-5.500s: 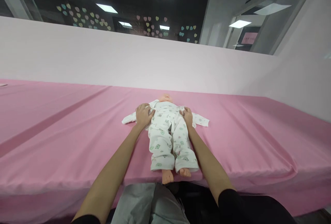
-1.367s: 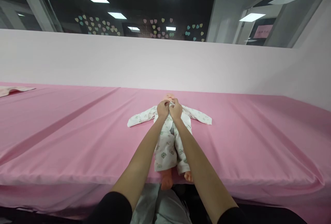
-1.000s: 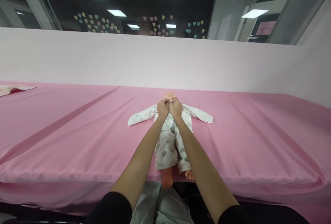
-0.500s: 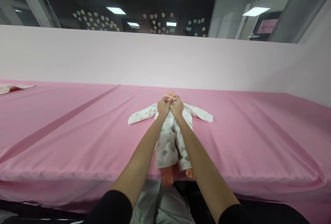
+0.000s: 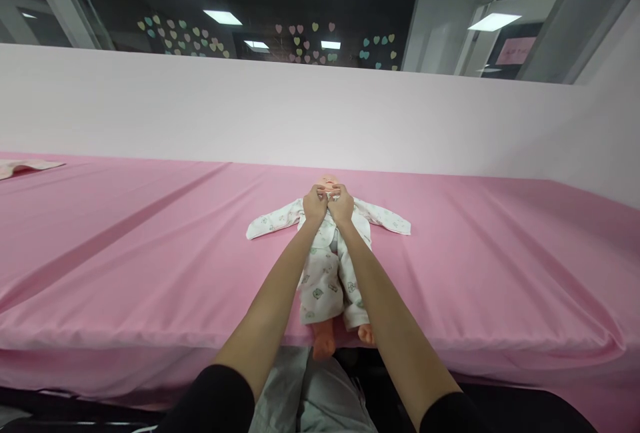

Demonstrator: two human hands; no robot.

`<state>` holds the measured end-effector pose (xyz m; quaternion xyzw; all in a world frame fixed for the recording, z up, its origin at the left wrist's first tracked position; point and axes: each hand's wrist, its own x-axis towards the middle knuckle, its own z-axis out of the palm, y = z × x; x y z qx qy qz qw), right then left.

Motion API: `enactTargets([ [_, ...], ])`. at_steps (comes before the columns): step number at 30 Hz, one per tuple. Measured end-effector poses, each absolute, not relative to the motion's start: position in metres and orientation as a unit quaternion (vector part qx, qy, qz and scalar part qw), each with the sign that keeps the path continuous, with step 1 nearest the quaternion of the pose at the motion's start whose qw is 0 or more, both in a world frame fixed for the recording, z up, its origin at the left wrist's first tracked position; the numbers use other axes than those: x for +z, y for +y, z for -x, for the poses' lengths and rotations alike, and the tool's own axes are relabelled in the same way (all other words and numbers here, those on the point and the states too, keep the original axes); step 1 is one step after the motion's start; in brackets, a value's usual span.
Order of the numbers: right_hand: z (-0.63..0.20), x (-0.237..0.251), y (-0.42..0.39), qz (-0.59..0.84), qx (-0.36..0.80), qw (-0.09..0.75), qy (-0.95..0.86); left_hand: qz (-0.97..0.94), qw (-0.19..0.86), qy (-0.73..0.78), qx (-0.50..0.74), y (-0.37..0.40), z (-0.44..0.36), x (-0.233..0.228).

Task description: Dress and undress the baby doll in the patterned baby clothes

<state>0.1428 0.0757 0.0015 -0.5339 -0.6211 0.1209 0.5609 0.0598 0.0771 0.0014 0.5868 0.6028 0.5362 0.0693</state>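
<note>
A baby doll (image 5: 329, 180) lies on its back, head toward the wall and bare feet at the near edge of the pink-covered table (image 5: 165, 273). It wears a white printed jacket (image 5: 276, 220) with both sleeves spread out, and matching printed trousers (image 5: 320, 290). At the doll's neck, my left hand (image 5: 315, 203) has its fingers closed on the jacket's collar. Right beside it, my right hand (image 5: 341, 204) also pinches the collar, the two nearly touching. The fingertips and the exact bit of cloth in them are partly hidden.
A folded light-pink cloth (image 5: 27, 166) lies at the table's far left. Behind the table runs a low white wall (image 5: 280, 113), with a dark window (image 5: 300, 13) bearing heart stickers above. My legs (image 5: 320, 393) are against the near edge.
Both hands stay at the doll's neck with only slight finger movement. The whole view has shifted a little; the doll and clothes lie as before.
</note>
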Motion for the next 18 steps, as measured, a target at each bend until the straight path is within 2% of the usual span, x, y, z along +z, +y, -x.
enactTargets([
  [18, -0.1425, -0.0022, 0.0792, 0.53, 0.13, 0.571, -0.614, -0.576, 0.11, 0.576, 0.569, 0.0776, -0.0579, 0.0015],
])
